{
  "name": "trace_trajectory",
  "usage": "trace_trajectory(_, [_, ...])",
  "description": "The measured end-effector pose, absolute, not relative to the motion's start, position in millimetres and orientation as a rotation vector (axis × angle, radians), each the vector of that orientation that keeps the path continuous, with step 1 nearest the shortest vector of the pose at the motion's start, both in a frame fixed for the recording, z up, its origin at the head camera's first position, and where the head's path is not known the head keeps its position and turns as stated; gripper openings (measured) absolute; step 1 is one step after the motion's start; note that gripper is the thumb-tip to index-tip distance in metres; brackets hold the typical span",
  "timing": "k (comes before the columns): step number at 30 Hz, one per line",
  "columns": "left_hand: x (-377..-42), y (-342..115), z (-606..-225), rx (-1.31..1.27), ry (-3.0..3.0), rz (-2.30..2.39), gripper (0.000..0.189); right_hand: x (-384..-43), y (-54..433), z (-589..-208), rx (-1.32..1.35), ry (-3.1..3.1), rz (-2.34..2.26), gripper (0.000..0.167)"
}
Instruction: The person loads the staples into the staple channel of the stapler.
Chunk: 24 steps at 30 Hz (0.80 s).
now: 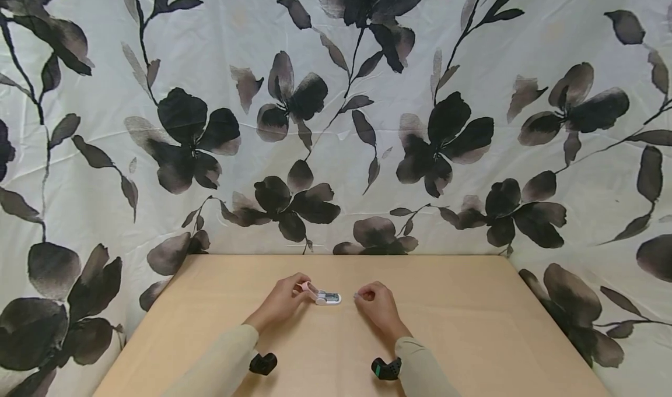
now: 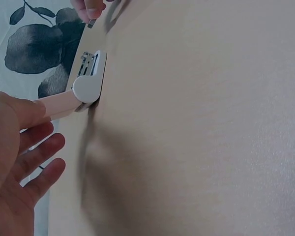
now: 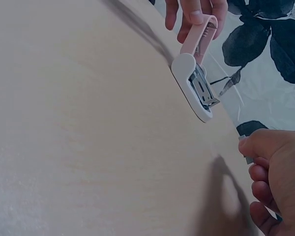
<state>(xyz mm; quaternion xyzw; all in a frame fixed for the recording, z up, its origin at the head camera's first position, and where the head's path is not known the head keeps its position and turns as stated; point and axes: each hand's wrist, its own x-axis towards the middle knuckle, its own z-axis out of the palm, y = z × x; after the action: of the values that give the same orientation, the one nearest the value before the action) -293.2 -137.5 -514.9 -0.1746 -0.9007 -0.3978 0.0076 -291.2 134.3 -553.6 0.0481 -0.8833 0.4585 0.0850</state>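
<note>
A small stapler (image 1: 328, 298) with a white base and a pink top arm (image 3: 192, 39) stands on the table, opened wide so that its metal tray (image 3: 201, 87) shows. My left hand (image 1: 286, 297) pinches the end of the raised pink arm between thumb and forefinger, its other fingers loose in the left wrist view. To the right of the stapler, apart from it, my right hand (image 1: 379, 307) pinches a small grey metallic piece (image 3: 249, 160) that looks like a short strip of staples. Thumb and fingers cover most of that piece.
The light wooden table (image 1: 472, 315) spreads out on both sides of the hands. Behind its far edge hangs a white cloth (image 1: 220, 47) with dark flowers. Black bands (image 1: 263, 364) sit at both wrists, over pale sleeves.
</note>
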Motion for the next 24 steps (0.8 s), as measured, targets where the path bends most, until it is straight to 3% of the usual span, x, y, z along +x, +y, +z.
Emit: trace_trajectory(24, [-295, -137, -515, -0.548, -2.816, -1.222, 0.026, -291, 123, -551, 0.220, -2.625, 1.371, 0.009])
